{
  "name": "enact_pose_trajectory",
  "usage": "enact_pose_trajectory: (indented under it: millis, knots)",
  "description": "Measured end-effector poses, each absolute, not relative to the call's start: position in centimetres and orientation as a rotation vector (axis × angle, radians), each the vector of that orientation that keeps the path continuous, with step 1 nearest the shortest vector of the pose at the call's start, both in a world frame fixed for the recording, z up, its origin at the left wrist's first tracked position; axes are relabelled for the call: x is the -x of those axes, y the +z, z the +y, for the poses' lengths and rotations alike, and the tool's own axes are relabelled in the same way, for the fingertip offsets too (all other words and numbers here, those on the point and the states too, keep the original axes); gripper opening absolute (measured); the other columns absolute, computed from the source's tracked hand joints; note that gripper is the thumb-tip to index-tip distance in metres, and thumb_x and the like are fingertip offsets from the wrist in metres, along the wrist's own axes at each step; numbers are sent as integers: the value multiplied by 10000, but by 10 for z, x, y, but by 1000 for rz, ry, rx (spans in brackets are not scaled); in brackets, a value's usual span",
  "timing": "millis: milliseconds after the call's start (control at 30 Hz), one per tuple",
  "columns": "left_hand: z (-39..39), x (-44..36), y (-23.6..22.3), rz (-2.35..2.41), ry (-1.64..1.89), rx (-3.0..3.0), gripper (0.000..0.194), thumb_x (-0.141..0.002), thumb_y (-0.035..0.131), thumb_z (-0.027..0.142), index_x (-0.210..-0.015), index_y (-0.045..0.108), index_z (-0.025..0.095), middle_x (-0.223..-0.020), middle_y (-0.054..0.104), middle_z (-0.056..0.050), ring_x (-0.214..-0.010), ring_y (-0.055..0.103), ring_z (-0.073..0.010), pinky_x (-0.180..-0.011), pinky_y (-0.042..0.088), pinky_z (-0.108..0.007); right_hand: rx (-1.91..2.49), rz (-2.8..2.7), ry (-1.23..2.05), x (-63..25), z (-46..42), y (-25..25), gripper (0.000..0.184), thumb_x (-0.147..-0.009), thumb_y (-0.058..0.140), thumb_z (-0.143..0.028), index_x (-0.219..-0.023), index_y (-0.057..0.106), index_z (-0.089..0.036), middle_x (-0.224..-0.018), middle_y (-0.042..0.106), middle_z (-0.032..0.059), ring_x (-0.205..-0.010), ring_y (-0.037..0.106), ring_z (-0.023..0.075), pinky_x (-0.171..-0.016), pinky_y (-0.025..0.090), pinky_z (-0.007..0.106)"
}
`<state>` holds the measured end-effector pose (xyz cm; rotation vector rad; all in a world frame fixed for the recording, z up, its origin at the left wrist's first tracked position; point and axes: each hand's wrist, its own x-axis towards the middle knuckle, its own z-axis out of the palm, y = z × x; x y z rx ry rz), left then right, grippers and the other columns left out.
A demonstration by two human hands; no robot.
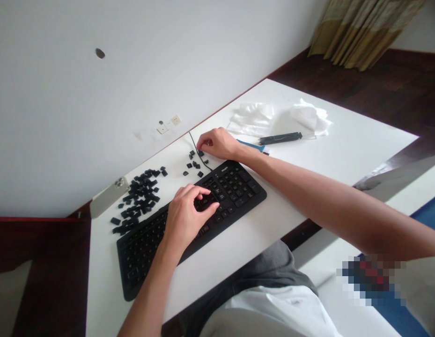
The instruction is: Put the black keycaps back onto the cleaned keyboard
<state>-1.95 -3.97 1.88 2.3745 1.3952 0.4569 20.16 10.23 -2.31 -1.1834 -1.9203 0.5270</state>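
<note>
l hand (185, 217) on kbd (238, 187) (r hand (219, 144) at keycaps (142, 196))

place: home room | white desk (343, 150) | wooden floor (386, 79) | curtain (361, 32)

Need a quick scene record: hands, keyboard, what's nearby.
left hand: curled over the keys of a black keyboard
right hand: beside a small group of loose black keycaps, next to a black cable
larger keycap pile: left of the keyboard, on a white desk
rest: white tissues, black pen-like tool, phone tilted against the wall, wall socket
</note>
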Motion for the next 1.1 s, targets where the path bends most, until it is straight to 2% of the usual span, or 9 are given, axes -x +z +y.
enact_pose_trajectory:
  millis: [167,500,733,867,1100]
  knots:
    - [-41,18,20,1379,433,-2444,214,-892,846,233,-1088,762,243,-978,708,-17,-965,659,-230,-892,541,-381,1198,-1939,540,-201,102,-23,295,-848,620,-115,-976,878,-175,-843,794,32,-744,651,149,-774,459,278]
    - [-50,11,18,1362,496,-2547,251,-897,806,176,-1126,712,220,-1191,778,-40,-1087,687,-265,-997,560,-427,1203,-1931,560,-200,101,-20,282,-848,626,-124,-972,876,-157,-839,790,39,-713,619,142,-755,444,288]
    - [-52,8,19,1332,557,-2498,332,-878,784,111,-1176,690,222,-1180,779,-38,-1063,689,-248,-993,582,-410,1190,-1938,550,-201,100,-18,288,-840,617,-117,-964,874,-151,-833,786,44,-715,613,144,-763,442,296]
    - [-52,8,21,1367,579,-2464,387,-883,758,90,-1233,681,238,-1106,777,-26,-1009,693,-230,-958,590,-381,1191,-1935,547,-202,100,-17,289,-844,617,-125,-970,875,-152,-827,782,43,-714,609,142,-765,447,293]
    - [-51,10,21,1397,517,-2444,346,-864,777,120,-1169,681,253,-1030,753,-16,-973,682,-227,-911,574,-368,1189,-1935,553,-201,100,-17,292,-835,608,-127,-961,871,-151,-807,772,44,-709,599,142,-766,444,294]
